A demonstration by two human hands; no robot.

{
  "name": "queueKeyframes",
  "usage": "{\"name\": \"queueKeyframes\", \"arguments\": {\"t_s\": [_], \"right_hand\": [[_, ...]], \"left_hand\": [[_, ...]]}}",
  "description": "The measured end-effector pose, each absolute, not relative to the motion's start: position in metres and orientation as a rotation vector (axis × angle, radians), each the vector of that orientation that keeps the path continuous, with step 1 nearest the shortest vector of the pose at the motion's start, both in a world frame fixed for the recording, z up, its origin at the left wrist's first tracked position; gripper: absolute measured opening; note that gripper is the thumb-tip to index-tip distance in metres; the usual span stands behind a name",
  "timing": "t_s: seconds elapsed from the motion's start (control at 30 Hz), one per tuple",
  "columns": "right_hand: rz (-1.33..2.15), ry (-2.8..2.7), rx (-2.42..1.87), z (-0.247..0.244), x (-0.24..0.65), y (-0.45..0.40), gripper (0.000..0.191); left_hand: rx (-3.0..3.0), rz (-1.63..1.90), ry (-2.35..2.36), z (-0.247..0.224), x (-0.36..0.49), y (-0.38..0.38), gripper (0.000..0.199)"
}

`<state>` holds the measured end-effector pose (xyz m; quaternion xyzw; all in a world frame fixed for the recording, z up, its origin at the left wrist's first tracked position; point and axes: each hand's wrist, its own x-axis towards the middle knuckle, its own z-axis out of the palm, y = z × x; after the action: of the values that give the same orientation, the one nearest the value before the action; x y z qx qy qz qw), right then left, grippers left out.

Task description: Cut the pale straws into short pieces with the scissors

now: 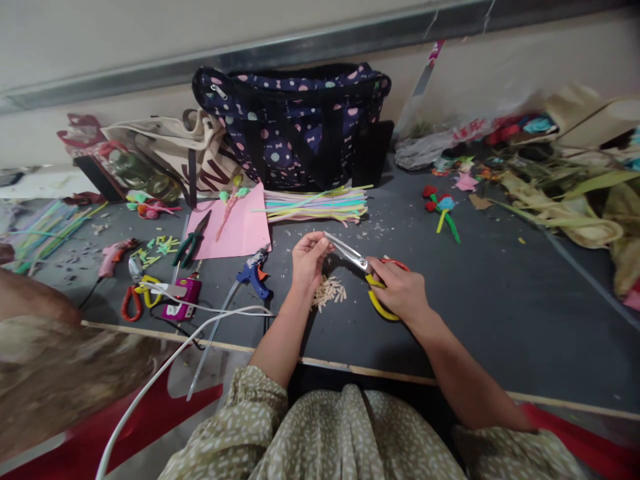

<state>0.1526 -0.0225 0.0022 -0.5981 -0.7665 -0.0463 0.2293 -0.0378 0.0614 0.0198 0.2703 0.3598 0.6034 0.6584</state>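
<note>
My right hand (pixel 403 288) grips the yellow and red handles of a pair of scissors (pixel 350 253). Their metal blades point up and left, with the tips at the fingers of my left hand (pixel 309 259). Thumb and fingers of my left hand are pinched together; whatever lies between them is too small to make out. Below the blades, a small pile of pale cut pieces (pixel 330 293) rests on the dark table (pixel 480 320), just right of my left wrist.
Pastel strips (pixel 317 204) lie beside pink paper (pixel 235 230) and green-handled pliers (pixel 193 241). A blue glue gun (pixel 254 275) sits left of my left hand. Behind stands a patterned bag (pixel 300 127). Another person's arm (pixel 37 297) is at far left. A white cable (pixel 165 373) crosses the table edge.
</note>
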Motion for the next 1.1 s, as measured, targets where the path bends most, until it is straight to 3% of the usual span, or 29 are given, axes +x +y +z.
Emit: {"name": "queueKeyframes", "arguments": {"t_s": [0.5,0.7,0.87,1.1], "right_hand": [[0.017,-2.082,-1.639,0.002,0.153,-0.021,0.033],[0.101,-2.044,-1.745,0.011,0.154,-0.019,0.043],[0.116,-2.062,-1.729,0.012,0.153,-0.019,0.031],[-0.016,-2.089,-1.628,0.007,0.152,-0.019,0.032]], "left_hand": [[0.584,1.342,0.784,0.022,-0.038,0.062,0.024],[0.555,1.318,0.811,0.024,-0.040,0.062,0.027],[0.532,1.321,0.797,0.024,-0.041,0.064,0.027],[0.556,1.350,0.813,0.021,-0.041,0.064,0.026]]}}
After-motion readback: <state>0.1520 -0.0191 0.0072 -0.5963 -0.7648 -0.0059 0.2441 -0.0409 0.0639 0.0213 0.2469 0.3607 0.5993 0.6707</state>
